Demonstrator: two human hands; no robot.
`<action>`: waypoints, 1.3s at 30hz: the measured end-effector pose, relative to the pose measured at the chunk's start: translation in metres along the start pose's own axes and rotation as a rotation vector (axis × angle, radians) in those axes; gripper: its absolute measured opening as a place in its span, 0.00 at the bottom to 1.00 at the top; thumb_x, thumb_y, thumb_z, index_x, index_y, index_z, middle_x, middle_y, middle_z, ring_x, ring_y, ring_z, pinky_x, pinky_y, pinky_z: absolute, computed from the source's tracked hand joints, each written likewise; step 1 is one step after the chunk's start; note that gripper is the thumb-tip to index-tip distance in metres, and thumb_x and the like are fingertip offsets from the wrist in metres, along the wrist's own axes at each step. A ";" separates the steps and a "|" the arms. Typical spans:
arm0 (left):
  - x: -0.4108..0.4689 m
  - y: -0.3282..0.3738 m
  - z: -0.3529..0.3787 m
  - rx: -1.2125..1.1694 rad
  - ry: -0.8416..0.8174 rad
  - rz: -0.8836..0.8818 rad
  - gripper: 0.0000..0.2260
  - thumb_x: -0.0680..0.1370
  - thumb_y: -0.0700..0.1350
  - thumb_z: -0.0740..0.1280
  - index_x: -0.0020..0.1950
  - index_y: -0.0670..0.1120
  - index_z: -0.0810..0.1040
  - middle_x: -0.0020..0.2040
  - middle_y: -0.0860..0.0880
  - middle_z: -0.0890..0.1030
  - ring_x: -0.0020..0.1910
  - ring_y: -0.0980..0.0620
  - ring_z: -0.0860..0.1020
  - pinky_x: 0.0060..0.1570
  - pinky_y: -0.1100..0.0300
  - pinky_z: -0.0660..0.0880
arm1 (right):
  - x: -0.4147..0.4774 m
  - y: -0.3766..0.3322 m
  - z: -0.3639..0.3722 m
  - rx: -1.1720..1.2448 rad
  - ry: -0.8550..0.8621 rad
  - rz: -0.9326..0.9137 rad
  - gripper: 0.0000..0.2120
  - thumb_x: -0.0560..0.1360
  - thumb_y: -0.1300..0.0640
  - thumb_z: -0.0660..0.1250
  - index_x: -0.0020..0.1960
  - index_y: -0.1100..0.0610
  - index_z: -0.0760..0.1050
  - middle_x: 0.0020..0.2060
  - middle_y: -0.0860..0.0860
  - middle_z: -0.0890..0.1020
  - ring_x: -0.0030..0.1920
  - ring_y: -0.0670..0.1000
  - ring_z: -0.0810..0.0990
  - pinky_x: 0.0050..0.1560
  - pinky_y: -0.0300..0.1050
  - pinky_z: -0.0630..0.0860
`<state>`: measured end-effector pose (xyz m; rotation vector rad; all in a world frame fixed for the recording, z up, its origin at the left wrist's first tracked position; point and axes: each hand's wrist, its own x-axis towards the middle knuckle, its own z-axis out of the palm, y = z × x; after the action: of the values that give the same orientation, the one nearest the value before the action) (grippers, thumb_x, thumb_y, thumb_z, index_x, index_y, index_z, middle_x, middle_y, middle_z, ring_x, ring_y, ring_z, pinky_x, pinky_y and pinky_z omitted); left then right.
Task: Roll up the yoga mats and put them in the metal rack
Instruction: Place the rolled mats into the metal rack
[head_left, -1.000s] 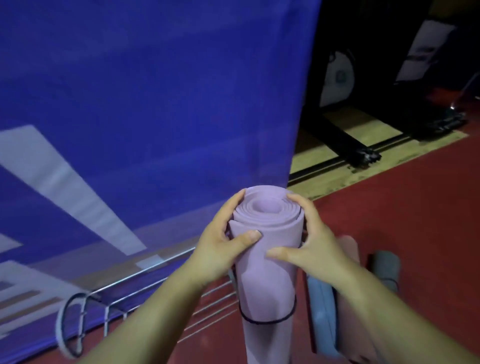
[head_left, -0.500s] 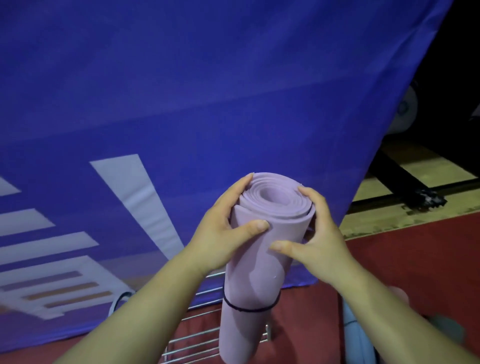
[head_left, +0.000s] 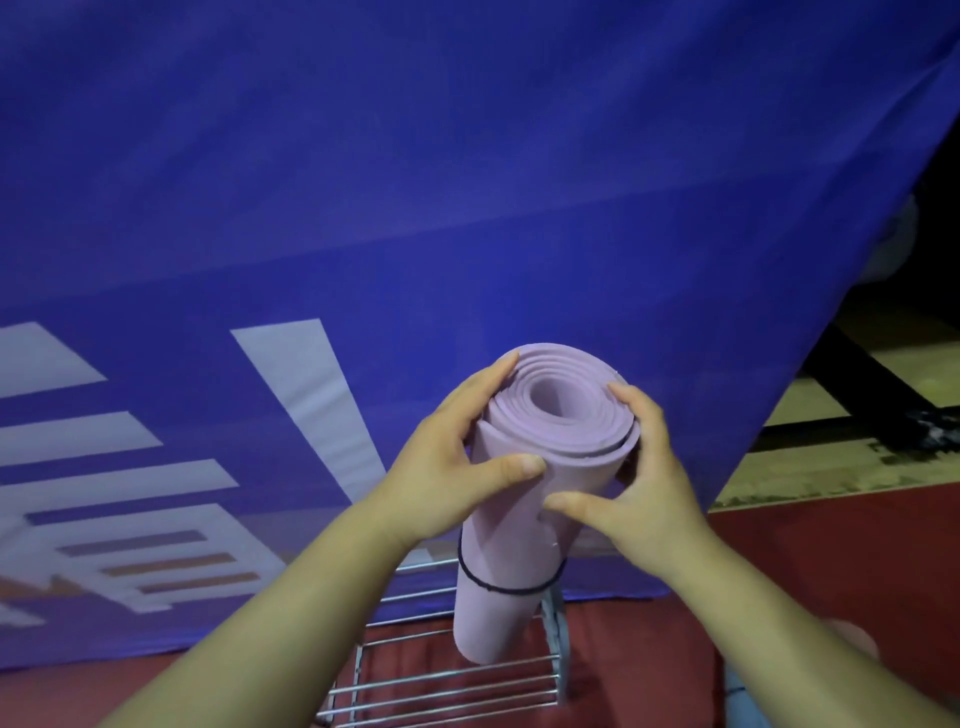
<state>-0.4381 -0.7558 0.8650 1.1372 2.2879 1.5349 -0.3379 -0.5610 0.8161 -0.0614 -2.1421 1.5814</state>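
Head view. Item: lilac rolled yoga mat (head_left: 519, 530), upright, bound low down by a dark elastic loop (head_left: 506, 590). Left hand (head_left: 457, 467) and right hand (head_left: 636, 483) both clasped its upper end, one on each side, the roll hanging below the grip. Lower end hung above the metal rack (head_left: 452, 680), near the blue banner (head_left: 467, 182). Judged light, soft, compressible foam; liable to unwind, best held near the rim.
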 end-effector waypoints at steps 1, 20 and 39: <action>0.000 -0.009 -0.001 -0.004 -0.018 -0.009 0.39 0.72 0.53 0.77 0.79 0.61 0.62 0.77 0.59 0.67 0.77 0.55 0.65 0.74 0.44 0.66 | -0.001 0.006 0.004 -0.013 0.000 0.020 0.51 0.53 0.43 0.84 0.69 0.27 0.61 0.69 0.32 0.72 0.69 0.42 0.74 0.68 0.51 0.75; 0.043 -0.116 -0.071 -0.151 -0.206 0.026 0.39 0.71 0.52 0.78 0.76 0.64 0.62 0.75 0.62 0.70 0.75 0.58 0.68 0.72 0.55 0.69 | 0.036 0.032 0.094 -0.181 0.145 0.162 0.56 0.52 0.41 0.85 0.71 0.24 0.57 0.73 0.35 0.69 0.73 0.42 0.70 0.71 0.55 0.73; 0.010 -0.193 -0.009 -0.145 -0.267 -0.216 0.45 0.67 0.37 0.82 0.76 0.59 0.63 0.69 0.67 0.74 0.68 0.63 0.74 0.61 0.68 0.73 | 0.003 0.138 0.090 -0.264 -0.079 0.416 0.68 0.54 0.42 0.85 0.74 0.22 0.38 0.75 0.33 0.66 0.73 0.35 0.66 0.64 0.32 0.67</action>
<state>-0.5463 -0.7909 0.7087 0.9572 2.0148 1.3539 -0.4090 -0.5938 0.6713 -0.5718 -2.5079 1.5181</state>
